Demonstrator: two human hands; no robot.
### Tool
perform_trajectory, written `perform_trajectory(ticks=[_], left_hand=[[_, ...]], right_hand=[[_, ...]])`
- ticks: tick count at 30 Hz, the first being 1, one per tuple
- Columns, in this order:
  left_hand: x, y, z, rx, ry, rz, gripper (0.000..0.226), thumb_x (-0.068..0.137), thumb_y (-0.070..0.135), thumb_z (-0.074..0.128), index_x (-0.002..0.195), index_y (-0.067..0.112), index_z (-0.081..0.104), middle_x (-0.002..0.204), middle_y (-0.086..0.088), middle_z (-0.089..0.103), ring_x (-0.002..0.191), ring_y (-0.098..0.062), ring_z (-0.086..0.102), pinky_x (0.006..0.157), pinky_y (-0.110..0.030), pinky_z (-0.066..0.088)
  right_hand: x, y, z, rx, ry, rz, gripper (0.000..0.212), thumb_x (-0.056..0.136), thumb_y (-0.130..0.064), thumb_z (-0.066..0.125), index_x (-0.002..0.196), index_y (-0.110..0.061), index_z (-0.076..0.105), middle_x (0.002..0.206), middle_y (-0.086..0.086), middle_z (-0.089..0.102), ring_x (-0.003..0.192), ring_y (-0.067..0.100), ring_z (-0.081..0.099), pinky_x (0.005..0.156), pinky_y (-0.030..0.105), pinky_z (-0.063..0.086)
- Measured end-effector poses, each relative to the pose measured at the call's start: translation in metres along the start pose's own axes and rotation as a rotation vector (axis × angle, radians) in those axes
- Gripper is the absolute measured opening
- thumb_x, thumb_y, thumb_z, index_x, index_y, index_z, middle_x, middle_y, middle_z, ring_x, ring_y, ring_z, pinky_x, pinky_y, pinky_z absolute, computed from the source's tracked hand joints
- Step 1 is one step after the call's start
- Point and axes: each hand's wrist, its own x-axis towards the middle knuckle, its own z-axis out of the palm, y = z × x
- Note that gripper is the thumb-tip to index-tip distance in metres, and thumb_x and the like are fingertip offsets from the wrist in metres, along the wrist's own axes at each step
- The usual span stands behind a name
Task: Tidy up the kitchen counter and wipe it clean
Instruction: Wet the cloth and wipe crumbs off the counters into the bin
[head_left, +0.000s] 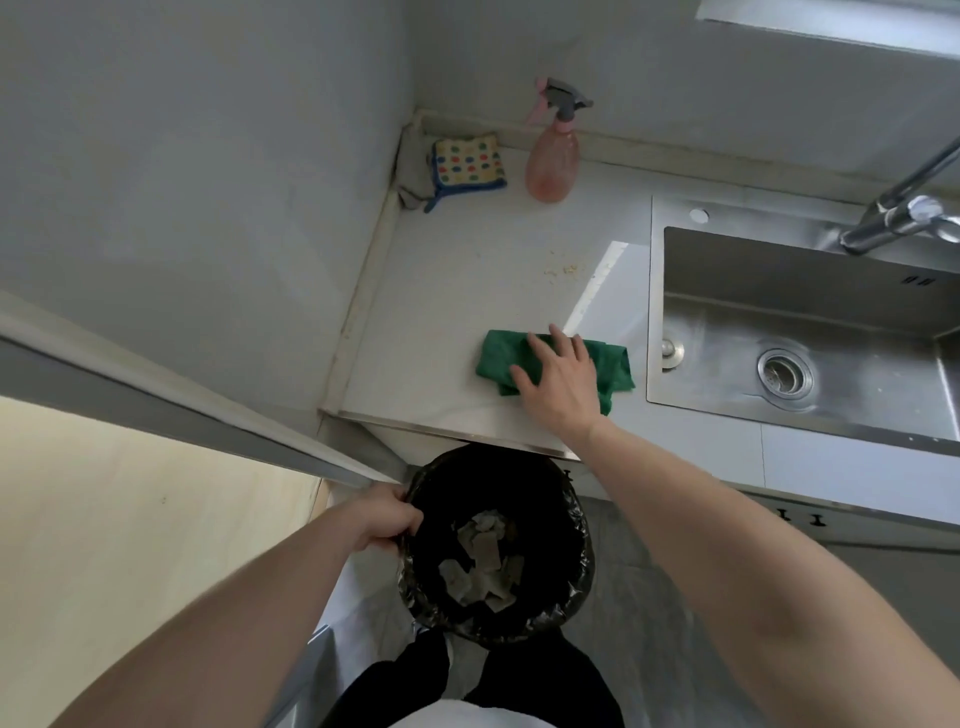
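A folded green cloth lies on the white counter near its front edge. My right hand presses flat on the cloth with spread fingers. A small patch of crumbs sits on the counter beyond the cloth. Below the counter edge stands a bin with a black liner, holding crumpled paper scraps. My left hand grips the bin's left rim.
A pink spray bottle stands at the back of the counter. A dotted sponge cloth lies in the back left corner on a grey rag. A steel sink with a tap lies to the right. A wall bounds the counter's left.
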Motion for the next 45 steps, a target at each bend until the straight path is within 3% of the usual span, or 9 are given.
perform_trajectory(ticks=[3, 7, 12, 17, 22, 26, 33, 37, 45], left_hand=[[0.005, -0.004, -0.001, 0.003, 0.004, -0.007, 0.034, 0.079, -0.005, 0.06, 0.11, 0.007, 0.069, 0.094, -0.014, 0.072, 0.07, -0.024, 0.07, 0.057, -0.028, 0.06], [0.01, -0.009, -0.005, -0.005, 0.009, -0.018, 0.039, 0.073, -0.002, 0.062, 0.11, 0.004, 0.07, 0.106, -0.022, 0.074, 0.077, -0.027, 0.071, 0.075, -0.039, 0.063], [0.01, -0.01, -0.007, -0.003, -0.001, -0.017, 0.038, 0.071, -0.001, 0.063, 0.109, 0.002, 0.07, 0.101, -0.02, 0.074, 0.078, -0.03, 0.072, 0.078, -0.038, 0.062], [0.005, -0.007, -0.009, 0.0, 0.003, -0.023, 0.035, 0.075, -0.003, 0.063, 0.109, 0.001, 0.069, 0.105, -0.022, 0.075, 0.087, -0.034, 0.075, 0.085, -0.048, 0.063], [0.0, -0.003, -0.009, 0.029, 0.011, -0.017, 0.033, 0.078, -0.003, 0.062, 0.11, 0.0, 0.067, 0.104, -0.021, 0.073, 0.081, -0.031, 0.073, 0.085, -0.045, 0.063], [-0.001, -0.001, -0.011, 0.053, 0.009, -0.027, 0.033, 0.08, -0.003, 0.063, 0.113, -0.001, 0.067, 0.11, -0.024, 0.073, 0.088, -0.037, 0.076, 0.083, -0.045, 0.064], [-0.002, -0.001, -0.017, 0.057, -0.006, -0.046, 0.035, 0.079, -0.002, 0.064, 0.114, 0.001, 0.066, 0.112, -0.022, 0.072, 0.094, -0.035, 0.076, 0.082, -0.045, 0.064], [0.001, -0.004, -0.016, 0.045, -0.006, -0.051, 0.039, 0.072, 0.0, 0.065, 0.11, 0.005, 0.068, 0.108, -0.019, 0.073, 0.09, -0.031, 0.076, 0.082, -0.047, 0.064], [0.012, -0.009, -0.01, -0.004, 0.02, -0.059, 0.048, 0.058, 0.006, 0.064, 0.105, 0.005, 0.071, 0.1, -0.024, 0.074, 0.079, -0.035, 0.074, 0.08, -0.049, 0.062]], right_hand=[[0.009, 0.0, 0.005, -0.084, -0.087, 0.024, 0.066, 0.101, -0.051, 0.047, 0.159, -0.027, 0.026, 0.167, 0.006, 0.018, 0.152, 0.042, 0.012, 0.12, 0.064, 0.018], [0.001, -0.007, 0.013, -0.156, -0.143, -0.064, 0.071, 0.1, -0.055, 0.046, 0.16, -0.027, 0.022, 0.168, 0.005, 0.016, 0.152, 0.043, 0.01, 0.119, 0.066, 0.017], [-0.035, -0.009, 0.027, -0.172, -0.15, -0.212, 0.078, 0.097, -0.064, 0.045, 0.161, -0.027, 0.021, 0.169, 0.002, 0.011, 0.154, 0.04, 0.004, 0.122, 0.065, 0.011], [-0.06, -0.011, 0.04, -0.262, -0.198, -0.331, 0.089, 0.092, -0.072, 0.045, 0.162, -0.024, 0.016, 0.17, 0.001, 0.008, 0.155, 0.037, 0.002, 0.122, 0.065, 0.01], [-0.075, -0.008, 0.046, -0.334, -0.193, -0.408, 0.071, 0.103, -0.045, 0.049, 0.162, -0.021, 0.017, 0.169, 0.003, 0.012, 0.156, 0.035, 0.008, 0.121, 0.063, 0.02], [-0.089, 0.002, 0.036, -0.177, -0.163, -0.463, 0.055, 0.106, -0.031, 0.045, 0.159, -0.023, 0.03, 0.165, -0.003, 0.028, 0.154, 0.027, 0.022, 0.122, 0.051, 0.027], [-0.074, 0.021, -0.037, 0.196, 0.214, -0.319, 0.047, 0.103, -0.027, 0.056, 0.149, -0.025, 0.048, 0.149, -0.006, 0.05, 0.131, 0.018, 0.051, 0.106, 0.033, 0.045], [-0.009, 0.048, -0.078, 0.184, 0.389, -0.126, 0.049, 0.099, -0.027, 0.061, 0.146, -0.031, 0.052, 0.137, 0.004, 0.047, 0.118, 0.025, 0.052, 0.097, 0.037, 0.049], [0.115, 0.074, -0.108, -0.033, 0.335, 0.024, 0.042, 0.101, -0.025, 0.054, 0.143, -0.031, 0.05, 0.133, 0.012, 0.043, 0.119, 0.034, 0.042, 0.092, 0.045, 0.049]])
